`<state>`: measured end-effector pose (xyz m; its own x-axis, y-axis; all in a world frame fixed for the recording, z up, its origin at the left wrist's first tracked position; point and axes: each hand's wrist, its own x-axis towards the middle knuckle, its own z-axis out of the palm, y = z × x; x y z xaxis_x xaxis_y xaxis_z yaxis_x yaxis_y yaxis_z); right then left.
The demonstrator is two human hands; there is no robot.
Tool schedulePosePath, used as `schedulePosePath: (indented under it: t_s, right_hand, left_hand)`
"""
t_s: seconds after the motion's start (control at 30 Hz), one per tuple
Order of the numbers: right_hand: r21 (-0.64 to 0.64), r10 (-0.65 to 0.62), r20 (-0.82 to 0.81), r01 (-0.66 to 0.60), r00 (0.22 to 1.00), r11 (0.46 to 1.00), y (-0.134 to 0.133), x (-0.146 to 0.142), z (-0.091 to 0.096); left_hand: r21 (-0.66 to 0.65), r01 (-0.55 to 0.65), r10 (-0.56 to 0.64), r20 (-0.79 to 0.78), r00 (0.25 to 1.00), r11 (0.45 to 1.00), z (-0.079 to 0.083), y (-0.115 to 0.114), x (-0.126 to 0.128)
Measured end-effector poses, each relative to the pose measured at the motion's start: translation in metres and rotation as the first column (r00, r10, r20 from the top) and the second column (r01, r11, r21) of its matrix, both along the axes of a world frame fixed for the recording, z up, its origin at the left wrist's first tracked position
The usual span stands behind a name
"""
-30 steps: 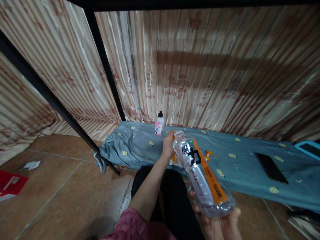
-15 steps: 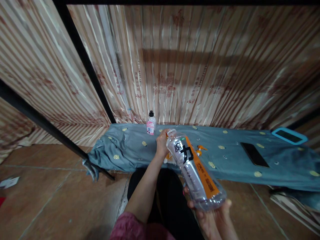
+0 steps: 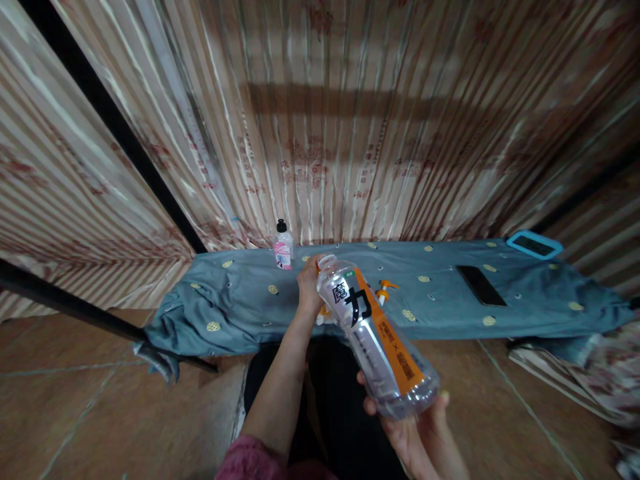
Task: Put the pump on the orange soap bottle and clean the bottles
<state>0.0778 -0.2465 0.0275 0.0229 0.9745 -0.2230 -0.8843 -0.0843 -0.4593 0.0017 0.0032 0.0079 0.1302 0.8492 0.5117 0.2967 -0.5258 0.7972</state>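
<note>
A large clear plastic drink bottle (image 3: 373, 353) with an orange and white label slants across the middle, its mouth up and to the left. My right hand (image 3: 405, 430) is closed around its base from below. At the bottle's mouth, my left hand (image 3: 309, 287) has its fingers curled, mostly hidden. A bit of orange shows between those fingers and the bottle neck, but I cannot make out what it is. Beneath the left wrist there is an orange-and-white item (image 3: 327, 315), partly covered. Behind the bottle lies an orange pump head (image 3: 386, 291) on the cloth.
A blue-grey patterned cloth (image 3: 240, 303) covers the low bench. On it are a small clear bottle with a black cap (image 3: 283, 248), a black phone (image 3: 481, 285) and a blue-framed device (image 3: 534, 245). Black posts (image 3: 115, 133) and striped curtains surround the bench.
The camera view has shifted, so the bench and its items appear further left. Both hands keep nearly the same pose around the drink bottle.
</note>
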Motion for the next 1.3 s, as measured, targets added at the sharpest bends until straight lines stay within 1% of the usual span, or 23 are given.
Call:
schedulePosePath:
  t_s: [0.13, 0.3, 0.43, 0.53, 0.67, 0.8, 0.87, 1.0, 1.1, 1.2, 1.3]
  right_hand:
    - [0.001, -0.028, 0.011, 0.028, 1.000, 1.000, 0.001, -0.004, 0.001]
    - [0.013, -0.055, 0.029, 0.055, 0.998, 0.998, 0.001, -0.006, 0.001]
    - [0.021, -0.033, 0.015, 0.033, 0.999, 0.999, 0.002, -0.002, -0.001]
    - [0.026, -0.009, 0.009, 0.008, 1.000, 1.000, 0.002, 0.002, -0.004]
    - [0.052, 0.035, -0.014, -0.034, 0.999, 0.998, 0.002, 0.007, -0.009]
    - [0.001, 0.024, -0.025, -0.024, 0.999, 1.000, 0.002, 0.010, -0.007]
    - [-0.019, 0.021, -0.005, -0.021, 1.000, 1.000, 0.003, 0.010, -0.003]
    - [-0.037, 0.009, 0.008, -0.008, 1.000, 0.999, 0.005, 0.007, 0.001]
    - [-0.025, -0.011, 0.008, 0.011, 1.000, 1.000, 0.005, 0.005, 0.001]
    - [-0.040, -0.010, 0.022, 0.011, 1.000, 0.999, 0.006, 0.004, -0.001]
    - [-0.059, -0.009, 0.042, 0.012, 0.999, 0.998, 0.007, 0.005, -0.003]
  left_hand:
    - [-0.036, 0.035, -0.035, 0.026, 0.999, 0.999, 0.000, 0.001, 0.001]
    - [-0.006, 0.047, -0.047, 0.022, 0.999, 0.999, -0.002, 0.003, 0.002]
    - [-0.004, 0.025, -0.025, 0.012, 1.000, 1.000, -0.004, 0.005, 0.003]
    - [0.026, 0.020, -0.020, -0.014, 1.000, 0.999, -0.006, 0.007, 0.003]
    - [0.042, 0.013, -0.010, -0.067, 0.998, 0.999, -0.004, 0.006, 0.002]
    - [0.050, 0.010, -0.005, -0.098, 0.995, 0.999, -0.001, 0.005, 0.000]
    - [0.055, 0.019, -0.013, -0.113, 0.994, 0.998, -0.002, 0.006, 0.000]
    - [0.032, -0.003, 0.007, -0.111, 0.994, 0.999, -0.005, 0.008, 0.002]
    - [0.037, 0.002, 0.002, -0.111, 0.994, 0.999, -0.006, 0.009, 0.003]
    - [0.039, 0.033, -0.028, -0.117, 0.993, 0.999, -0.004, 0.010, 0.003]
    - [-0.004, 0.049, -0.049, -0.115, 0.992, 0.999, -0.001, 0.009, 0.002]
